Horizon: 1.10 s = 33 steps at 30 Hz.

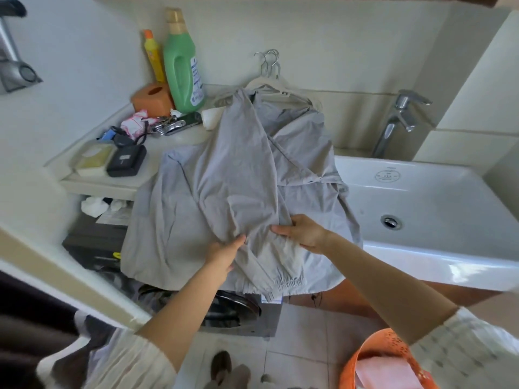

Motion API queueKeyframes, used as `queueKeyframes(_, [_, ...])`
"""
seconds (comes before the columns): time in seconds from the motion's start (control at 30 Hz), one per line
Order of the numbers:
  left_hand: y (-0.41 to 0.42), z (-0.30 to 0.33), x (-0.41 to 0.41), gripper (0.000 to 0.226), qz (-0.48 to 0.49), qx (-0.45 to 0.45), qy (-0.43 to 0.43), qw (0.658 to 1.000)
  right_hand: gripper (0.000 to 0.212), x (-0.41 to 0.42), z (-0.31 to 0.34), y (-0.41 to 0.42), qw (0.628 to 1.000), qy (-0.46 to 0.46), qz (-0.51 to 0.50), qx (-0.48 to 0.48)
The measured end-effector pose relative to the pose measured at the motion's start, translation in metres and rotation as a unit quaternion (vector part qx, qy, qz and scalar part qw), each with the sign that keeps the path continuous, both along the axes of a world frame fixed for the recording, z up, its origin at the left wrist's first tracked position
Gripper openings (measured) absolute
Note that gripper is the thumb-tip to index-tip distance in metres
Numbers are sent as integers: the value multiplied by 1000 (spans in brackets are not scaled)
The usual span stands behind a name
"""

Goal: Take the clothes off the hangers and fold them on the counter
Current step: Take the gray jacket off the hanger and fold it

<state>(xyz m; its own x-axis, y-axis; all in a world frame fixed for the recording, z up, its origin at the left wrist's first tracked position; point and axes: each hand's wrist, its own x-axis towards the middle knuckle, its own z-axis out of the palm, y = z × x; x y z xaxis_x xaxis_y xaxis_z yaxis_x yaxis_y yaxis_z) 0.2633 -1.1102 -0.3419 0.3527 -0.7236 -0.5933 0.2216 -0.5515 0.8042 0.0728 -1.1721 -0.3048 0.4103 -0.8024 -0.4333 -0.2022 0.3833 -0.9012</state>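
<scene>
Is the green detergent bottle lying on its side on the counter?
No, the green detergent bottle stands upright by the wall, beside the yellow bottle.

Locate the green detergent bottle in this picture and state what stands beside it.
In the head view the green detergent bottle stands upright at the back left of the counter against the wall, between the yellow bottle and the hangers.

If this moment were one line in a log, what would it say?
stage: folding | item: grey garment on counter | left hand: gripping fabric | right hand: gripping fabric | hangers: behind
</scene>
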Motion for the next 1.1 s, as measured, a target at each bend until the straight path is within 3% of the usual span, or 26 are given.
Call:
queueKeyframes(0.07, [4, 0, 4, 8, 5, -16, 46, 999, 23, -3, 0, -2, 996, 55, -50, -41])
queueKeyframes(0.17, [11, 4, 13, 9, 50, -82, 89, 991, 12, -8, 1, -6, 983, 100, -134, -69])
queueKeyframes(0.23, [18, 8, 12, 6, 65, -80, 142, 985, 19, -5, 3, 1, 987, 89, -127, -50])
queueKeyframes(0.3, [28, 7, 5, 7, 22, -41, 178, 983, 33, -3, 4, 13, 995, 74, -59, -19])
queueKeyframes(0.4, [38, -3, 5, 20, -19, -20, 140, 990, 61, -12, 9, 29, 977, 145, 154, -15])
queueKeyframes(0.5, [45, -5, 19, 31, -21, -43, 150, 987, 93, -27, 7, 34, 968, 151, 201, 8])
queueKeyframes(0.6, [50, 10, 24, 46, -78, -41, 140, 986, 99, -39, 6, 36, 988, 70, 131, -46])
queueKeyframes(0.67, [42, 27, 28, 52, -95, -52, -37, 993, 89, -40, 17, 35, 993, -7, 103, -66])
queueKeyframes(0.73, [24, 46, 39, 46, -84, -141, -239, 957, 65, -32, 39, 30, 990, -73, 109, -52])
queueKeyframes(0.8, [-2, 74, 47, 35, -110, -228, -294, 922, 50, -19, 65, 25, 982, -134, 133, -24])
queueKeyframes(0.87, [-31, 100, 46, 38, -146, -254, -270, 917, 51, -4, 90, 20, 969, -212, 125, -2])
queueKeyframes(0.97, [-60, 129, 39, 46, -193, -219, -144, 946, 43, 17, 126, -1, 945, -319, 69, -3])
queueKeyframes(1.03, [-85, 122, 49, 38, -178, -187, -91, 962, 34, 29, 148, -26, 913, -407, 36, -13])
queueKeyframes(1.1, [-111, 110, 61, 35, -138, -150, -34, 978, 48, 35, 162, -55, 887, -461, 5, -18])
